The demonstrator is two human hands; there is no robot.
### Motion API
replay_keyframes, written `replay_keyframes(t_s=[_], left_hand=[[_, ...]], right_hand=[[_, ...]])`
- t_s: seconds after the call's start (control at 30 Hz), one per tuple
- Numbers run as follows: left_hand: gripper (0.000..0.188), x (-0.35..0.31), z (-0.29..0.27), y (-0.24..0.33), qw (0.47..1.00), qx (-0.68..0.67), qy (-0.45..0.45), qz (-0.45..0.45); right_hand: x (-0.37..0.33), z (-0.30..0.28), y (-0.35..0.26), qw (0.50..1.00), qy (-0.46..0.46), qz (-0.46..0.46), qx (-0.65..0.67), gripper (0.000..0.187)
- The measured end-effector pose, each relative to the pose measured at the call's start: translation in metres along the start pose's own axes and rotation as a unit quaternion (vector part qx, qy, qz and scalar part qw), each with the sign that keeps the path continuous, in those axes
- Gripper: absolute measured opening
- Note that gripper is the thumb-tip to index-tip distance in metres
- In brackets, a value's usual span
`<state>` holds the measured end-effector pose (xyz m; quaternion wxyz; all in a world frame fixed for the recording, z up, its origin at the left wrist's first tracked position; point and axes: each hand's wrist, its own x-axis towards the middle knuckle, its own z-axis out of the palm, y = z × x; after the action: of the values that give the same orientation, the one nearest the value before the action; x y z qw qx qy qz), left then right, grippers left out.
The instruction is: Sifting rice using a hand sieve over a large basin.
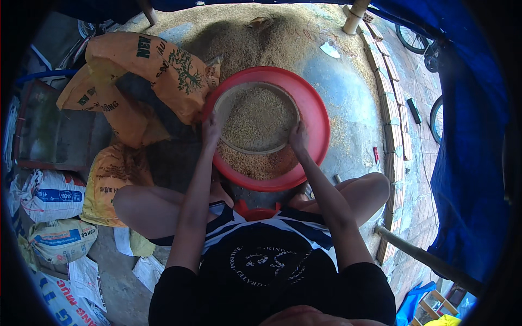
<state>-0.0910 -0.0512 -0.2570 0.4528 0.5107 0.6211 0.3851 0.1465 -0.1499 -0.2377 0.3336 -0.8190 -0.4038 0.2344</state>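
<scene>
Between my two hands is a round sieve (pixel 258 117) with a pale rim, filled with a layer of light brown grain or husks. My left hand (pixel 211 129) grips its left rim, and my right hand (pixel 298 136) is closed on the right rim. Under the sieve sits a wide red plastic basin (pixel 318 117), whose near part holds loose yellowish grain (pixel 255 164). The sieve lies over the far left part of the basin; whether it rests on the basin wall or is held just above, I cannot tell.
A large heap of grain or husks (pixel 244 46) spreads on the floor beyond the basin. Orange sacks (pixel 147 65) stand at the left, with white sacks (pixel 54 195) nearer. A row of bricks (pixel 392 114) edges the right side, beside a blue tarp (pixel 473 136) and bamboo pole (pixel 418 255).
</scene>
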Motion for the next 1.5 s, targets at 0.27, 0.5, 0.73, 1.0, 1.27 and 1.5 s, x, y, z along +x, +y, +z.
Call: replay_keyframes(t_s=[0.27, 0.5, 0.73, 1.0, 1.27, 1.5], left_hand=[[0.046, 0.008, -0.01, 0.012, 0.995, -0.066, 0.022, 0.071], [0.042, 0.008, -0.004, -0.002, 0.998, 0.025, 0.028, 0.046], [0.043, 0.012, 0.007, 0.038, 0.998, -0.045, -0.042, -0.007], [0.051, 0.016, 0.032, -0.008, 0.983, -0.148, -0.106, -0.007], [0.047, 0.026, 0.033, 0.023, 0.98, -0.193, -0.056, -0.008], [0.045, 0.002, 0.049, 0.027, 0.992, -0.061, -0.107, 0.036]], right_hand=[[-0.012, -0.009, -0.017, 0.992, 0.043, -0.122, 0.01, 0.029], [-0.02, -0.007, -0.008, 0.993, 0.046, -0.108, -0.019, 0.027], [-0.033, -0.02, -0.019, 0.978, 0.075, -0.094, 0.168, 0.027], [-0.023, -0.015, 0.02, 0.994, 0.079, -0.072, 0.018, 0.031], [-0.036, -0.028, -0.01, 0.979, 0.105, -0.113, 0.131, 0.029], [-0.027, -0.023, 0.028, 0.993, 0.105, -0.05, 0.023, 0.035]])
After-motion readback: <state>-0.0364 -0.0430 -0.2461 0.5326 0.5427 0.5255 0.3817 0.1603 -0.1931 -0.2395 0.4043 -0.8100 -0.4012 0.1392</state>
